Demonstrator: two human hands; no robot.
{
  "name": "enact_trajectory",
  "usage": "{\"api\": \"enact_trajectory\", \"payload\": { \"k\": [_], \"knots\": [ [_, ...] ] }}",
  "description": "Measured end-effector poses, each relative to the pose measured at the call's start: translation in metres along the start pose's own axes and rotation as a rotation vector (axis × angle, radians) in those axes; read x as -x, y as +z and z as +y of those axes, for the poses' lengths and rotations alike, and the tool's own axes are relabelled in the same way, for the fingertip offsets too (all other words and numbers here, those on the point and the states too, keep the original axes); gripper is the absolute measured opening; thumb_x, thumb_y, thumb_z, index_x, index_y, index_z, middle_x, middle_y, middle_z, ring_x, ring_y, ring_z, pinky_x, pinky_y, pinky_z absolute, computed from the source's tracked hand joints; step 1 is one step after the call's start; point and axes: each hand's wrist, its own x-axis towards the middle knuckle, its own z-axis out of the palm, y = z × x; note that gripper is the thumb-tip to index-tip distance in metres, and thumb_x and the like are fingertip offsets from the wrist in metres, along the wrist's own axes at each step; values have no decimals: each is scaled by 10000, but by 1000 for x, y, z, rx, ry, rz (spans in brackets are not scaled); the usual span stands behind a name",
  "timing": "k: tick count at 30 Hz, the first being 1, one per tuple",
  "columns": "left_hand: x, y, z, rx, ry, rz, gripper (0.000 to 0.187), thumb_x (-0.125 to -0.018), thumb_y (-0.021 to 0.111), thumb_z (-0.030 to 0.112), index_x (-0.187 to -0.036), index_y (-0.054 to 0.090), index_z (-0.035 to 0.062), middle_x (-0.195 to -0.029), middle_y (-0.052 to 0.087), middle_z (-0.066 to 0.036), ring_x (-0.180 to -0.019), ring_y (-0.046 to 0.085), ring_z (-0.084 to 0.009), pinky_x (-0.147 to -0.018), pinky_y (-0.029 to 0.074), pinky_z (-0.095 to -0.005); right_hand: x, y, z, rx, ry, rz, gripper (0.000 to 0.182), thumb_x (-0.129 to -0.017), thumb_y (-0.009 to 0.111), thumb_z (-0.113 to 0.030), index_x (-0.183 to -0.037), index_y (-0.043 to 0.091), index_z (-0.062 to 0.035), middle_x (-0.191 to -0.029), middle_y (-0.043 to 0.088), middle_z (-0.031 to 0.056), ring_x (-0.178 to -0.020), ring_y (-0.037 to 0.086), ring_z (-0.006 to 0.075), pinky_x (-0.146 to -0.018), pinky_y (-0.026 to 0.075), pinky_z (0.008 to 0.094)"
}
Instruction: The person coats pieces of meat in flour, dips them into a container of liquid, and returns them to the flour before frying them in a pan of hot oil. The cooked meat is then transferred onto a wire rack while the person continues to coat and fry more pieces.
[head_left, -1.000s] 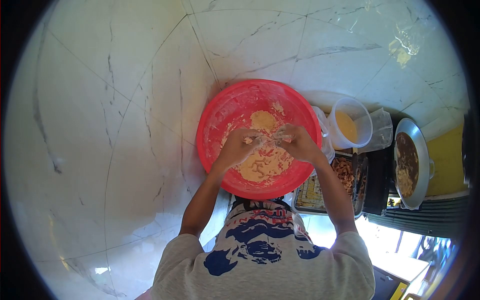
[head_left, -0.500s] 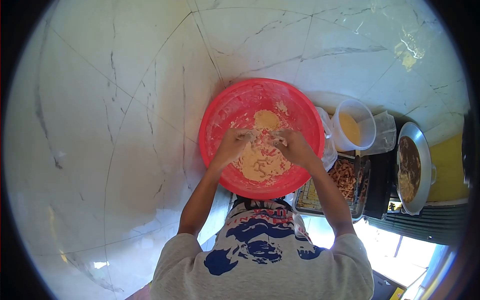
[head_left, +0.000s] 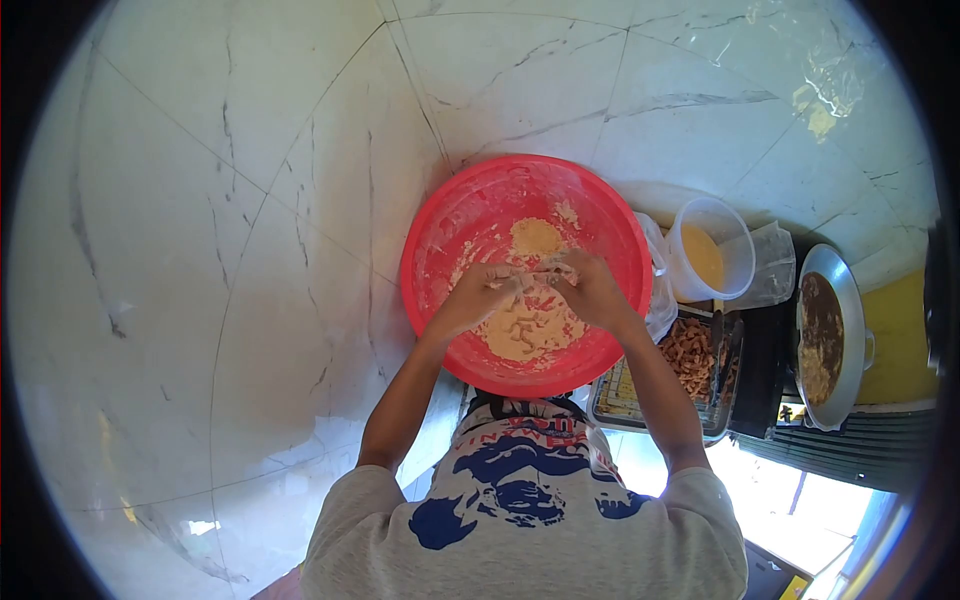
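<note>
A wide red basin (head_left: pixel 430 230) holds pale flour (head_left: pixel 515 340), a yellowish mound of crumbly powder (head_left: pixel 536 238) and a few coated strips (head_left: pixel 530 325) lying in the flour. Above it my left hand (head_left: pixel 478 298) and my right hand (head_left: pixel 592 292) face each other, both dusted with flour. Their fingertips are pinched together around a thin flour-coated strip (head_left: pixel 546 273) stretched between them. What the strip is made of cannot be seen.
Right of the basin stand a clear plastic tub (head_left: pixel 735 260) with yellow liquid and a rack tray (head_left: pixel 615 400) with brown fried strips (head_left: pixel 688 355). Farther right is a wide metal pan (head_left: pixel 850 330) of dark oil. Marble-patterned tiles (head_left: pixel 300 250) rise behind and at left.
My hands have come closer together over the basin, and the thin strip now shows between my fingertips. The basin and the containers stay in place.
</note>
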Motion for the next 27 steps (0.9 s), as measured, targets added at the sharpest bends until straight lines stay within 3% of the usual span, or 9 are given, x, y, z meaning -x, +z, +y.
{"api": "enact_trajectory", "payload": {
  "k": [2,5,11,14,17,23,27],
  "knots": [
    [1,9,4,-126,111,76,213,-947,658,155,-1089,681,-1,-907,690,-16,-830,599,-69,-725,484,-248,0,-3,-3,-7,-13,38,159,-900,627,-60,-1047,661,-8,-904,670,178,-851,654,355,-764,508,421],
    [2,11,8,-189,87,141,261,-899,689,63,-1151,671,-4,-945,712,-39,-896,633,-90,-791,506,-265,-2,-8,-12,-62,53,48,131,-929,613,-82,-1012,651,12,-885,665,189,-817,656,355,-743,509,409],
    [2,8,0,-68,-8,6,275,-977,602,137,-1199,649,-18,-992,708,-52,-893,637,-100,-785,511,-271,-2,-10,-13,-120,114,34,154,-936,617,-92,-1044,650,14,-933,686,196,-851,678,332,-740,513,392],
    [0,7,-4,8,-67,-40,264,-1000,568,129,-1165,639,-65,-973,690,-78,-860,643,-127,-760,528,-282,0,-6,-4,-31,52,74,194,-921,655,-67,-1109,661,-18,-947,705,130,-847,684,250,-759,524,333],
    [-2,10,-17,198,6,-80,310,-1023,535,169,-1219,629,-52,-1045,701,-75,-971,656,-125,-839,511,-278,3,0,-2,36,-109,174,269,-898,638,-49,-1165,661,-28,-988,699,185,-900,683,320,-795,532,371],
    [1,12,-11,177,-13,-109,323,-1034,517,184,-1172,631,-84,-1032,695,-105,-969,652,-150,-875,508,-294,9,-8,0,-117,79,-48,235,-890,651,-33,-1122,690,-28,-1018,708,158,-914,692,278,-815,531,360],
    [7,8,-6,201,-33,-128,303,-1024,514,150,-1171,630,-89,-1038,697,-112,-991,655,-155,-879,507,-293,15,-14,-2,-189,150,24,185,-898,657,-29,-1078,698,-11,-1016,713,137,-921,687,224,-807,528,333]
  ]
}}
